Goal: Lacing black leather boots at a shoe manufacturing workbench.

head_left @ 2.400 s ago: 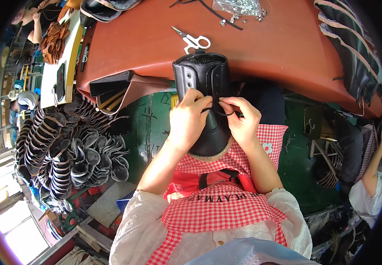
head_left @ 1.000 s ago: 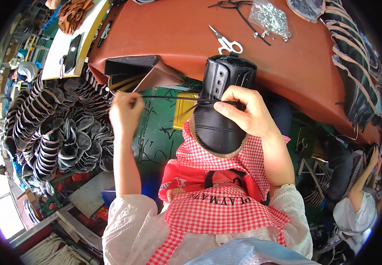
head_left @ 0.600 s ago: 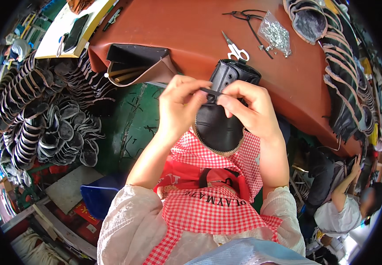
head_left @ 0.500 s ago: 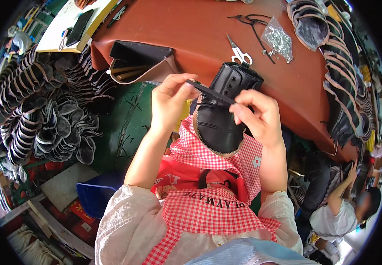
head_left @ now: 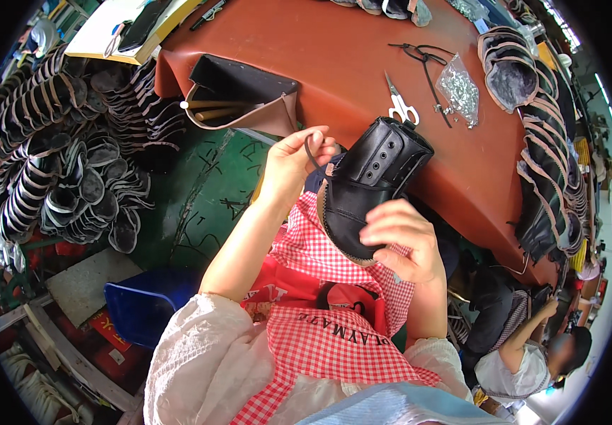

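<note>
A black leather boot upper (head_left: 377, 177) with eyelet holes rests against my lap over a red checked apron (head_left: 320, 312). My right hand (head_left: 398, 237) cups its lower toe end from the right. My left hand (head_left: 293, 159) is raised at the upper's left side, fingers pinched on a thin black lace (head_left: 312, 152) that loops toward the boot.
A brown table (head_left: 334, 64) carries white-handled scissors (head_left: 401, 106), a bag of small metal parts (head_left: 458, 88), black cords and rows of uppers along the right edge (head_left: 540, 134). Stacks of soles (head_left: 44, 163) fill the left floor. Another person (head_left: 533, 347) sits at lower right.
My left hand has pulled the lace out to the left and up. My right hand has slid down from the eyelets to the upper's lower end. The view has tilted.
</note>
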Motion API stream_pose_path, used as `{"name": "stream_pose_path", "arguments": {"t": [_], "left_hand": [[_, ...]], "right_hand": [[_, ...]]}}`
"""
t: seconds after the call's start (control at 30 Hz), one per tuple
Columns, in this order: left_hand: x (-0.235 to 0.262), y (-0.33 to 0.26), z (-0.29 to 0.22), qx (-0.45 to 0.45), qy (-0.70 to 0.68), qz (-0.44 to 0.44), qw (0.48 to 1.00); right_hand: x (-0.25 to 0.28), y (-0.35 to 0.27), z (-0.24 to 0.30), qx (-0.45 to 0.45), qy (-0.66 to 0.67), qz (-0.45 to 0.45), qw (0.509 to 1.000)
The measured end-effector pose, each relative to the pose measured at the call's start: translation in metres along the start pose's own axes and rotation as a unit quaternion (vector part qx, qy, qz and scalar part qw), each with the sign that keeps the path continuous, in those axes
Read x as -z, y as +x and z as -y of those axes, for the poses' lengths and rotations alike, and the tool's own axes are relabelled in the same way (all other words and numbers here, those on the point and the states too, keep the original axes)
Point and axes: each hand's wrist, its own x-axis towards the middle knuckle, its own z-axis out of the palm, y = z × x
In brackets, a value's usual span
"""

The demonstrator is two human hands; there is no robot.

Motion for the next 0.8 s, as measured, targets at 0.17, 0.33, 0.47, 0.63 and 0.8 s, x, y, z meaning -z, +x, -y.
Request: {"name": "stream_pose_path", "arguments": {"t": [0.17, 0.33, 0.47, 0.63, 0.8], "left_hand": [[-0.014, -0.006, 0.019, -0.016, 0.026, 0.061, 0.998], [-0.014, -0.008, 0.034, 0.001, 0.074, 0.056, 0.996], [-0.016, -0.005, 0.048, -0.043, 0.102, 0.043, 0.993], [-0.016, 0.001, 0.063, -0.196, 0.286, 0.053, 0.936], [-0.016, -0.005, 0.063, -0.179, 0.329, 0.051, 0.926]], "right_hand": [[0.0, -0.001, -0.022, -0.131, -0.206, -0.165, 0.956], [-0.003, -0.001, -0.046, -0.242, -0.211, -0.216, 0.922], [-0.008, 0.002, -0.051, -0.309, -0.213, -0.181, 0.909], [-0.017, 0.005, -0.057, -0.331, -0.166, -0.141, 0.918], [-0.015, 0.003, -0.061, -0.34, -0.136, -0.125, 0.922]]}}
